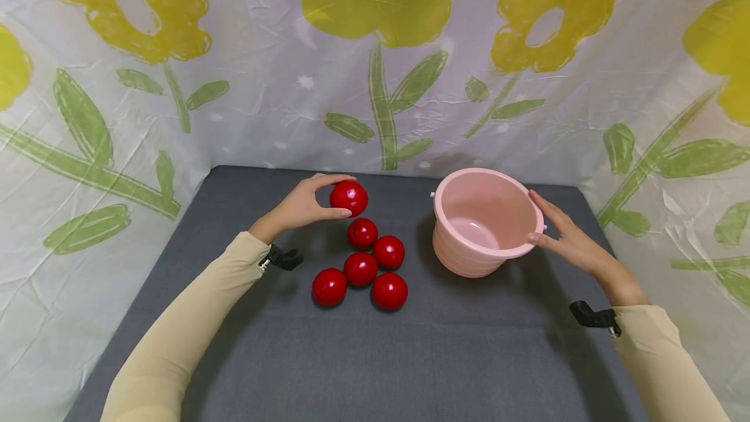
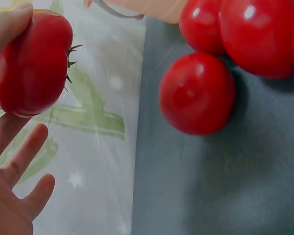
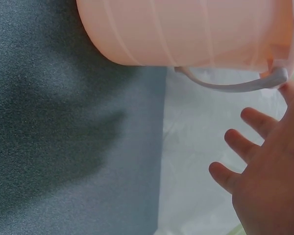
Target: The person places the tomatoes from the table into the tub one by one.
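My left hand (image 1: 305, 203) pinches a red tomato (image 1: 349, 198) between thumb and fingers, raised above the table. Green sepals show on this held tomato (image 2: 36, 63) in the left wrist view, where the other fingers stick out loosely. Just below the hand, several more red tomatoes (image 1: 361, 268) lie in a cluster on the table. To their right stands a pink bucket (image 1: 463, 256), upright, with nothing inside it. My right hand (image 1: 565, 238) rests on the bucket's right rim, fingers mostly straight. A pale handle (image 3: 235, 87) hangs along the bucket's side in the right wrist view.
The table has a dark grey cloth (image 1: 375, 363). Behind it and along both sides hangs a white curtain (image 1: 263, 83) painted with yellow flowers. Black straps with small fittings are worn on both wrists.
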A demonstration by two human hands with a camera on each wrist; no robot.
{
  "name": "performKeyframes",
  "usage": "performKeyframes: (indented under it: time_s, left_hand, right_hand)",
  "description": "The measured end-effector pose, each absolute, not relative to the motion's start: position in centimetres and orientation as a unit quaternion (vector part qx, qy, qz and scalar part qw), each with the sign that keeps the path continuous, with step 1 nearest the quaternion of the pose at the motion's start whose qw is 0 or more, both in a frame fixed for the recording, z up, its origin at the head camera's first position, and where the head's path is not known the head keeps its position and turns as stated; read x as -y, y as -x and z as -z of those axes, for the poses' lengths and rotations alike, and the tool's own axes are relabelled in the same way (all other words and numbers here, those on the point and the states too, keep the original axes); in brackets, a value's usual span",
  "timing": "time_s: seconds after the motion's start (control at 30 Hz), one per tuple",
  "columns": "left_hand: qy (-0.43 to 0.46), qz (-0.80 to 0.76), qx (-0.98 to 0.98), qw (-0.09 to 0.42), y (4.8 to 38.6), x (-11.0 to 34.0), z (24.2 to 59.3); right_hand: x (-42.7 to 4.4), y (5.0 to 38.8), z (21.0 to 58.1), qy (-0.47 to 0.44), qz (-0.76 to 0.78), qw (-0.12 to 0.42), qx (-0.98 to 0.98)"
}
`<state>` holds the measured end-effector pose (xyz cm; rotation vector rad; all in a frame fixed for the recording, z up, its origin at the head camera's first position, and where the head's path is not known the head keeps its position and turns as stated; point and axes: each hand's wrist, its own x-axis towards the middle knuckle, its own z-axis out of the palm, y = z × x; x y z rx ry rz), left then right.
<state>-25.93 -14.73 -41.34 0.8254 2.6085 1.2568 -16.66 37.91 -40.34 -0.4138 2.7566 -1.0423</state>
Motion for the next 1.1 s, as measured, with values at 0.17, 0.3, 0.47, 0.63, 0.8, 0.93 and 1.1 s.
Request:
performKeyframes:
  time_s: [0.17,0.3,0.47,0.63,0.8,0.93,1.1]
  left_hand:
    - [-0.290,-0.429,-0.853,0.065,26.2,12.9,40.6]
    - [-0.307,-0.428,-0.847,0.067,26.8,10.9,39.7]
    - [-0.324,-0.419,-0.846,0.068,27.4,7.8,38.0]
    - [-0.354,-0.418,-0.834,0.063,28.1,4.5,36.4]
    - [-0.385,-0.401,-0.828,0.076,28.9,1.2,35.1]
    - [-0.406,-0.386,-0.823,0.094,29.4,-1.0,34.3]
    - [-0.428,-0.339,-0.834,0.078,29.8,-3.5,33.8]
  right_hand:
    - [-37.9,16.6,40.4,0.141,0.355,0.080,-0.921]
    - [-37.9,16.6,40.5,0.138,0.354,0.083,-0.921]
    - [-37.8,16.6,40.3,0.135,0.357,0.084,-0.921]
    - [-37.7,16.6,40.2,0.136,0.358,0.084,-0.920]
    - [-37.8,16.6,40.4,0.133,0.359,0.083,-0.920]
    - [-37.8,16.6,40.5,0.132,0.364,0.084,-0.918]
    - [-37.7,16.6,40.6,0.133,0.374,0.086,-0.914]
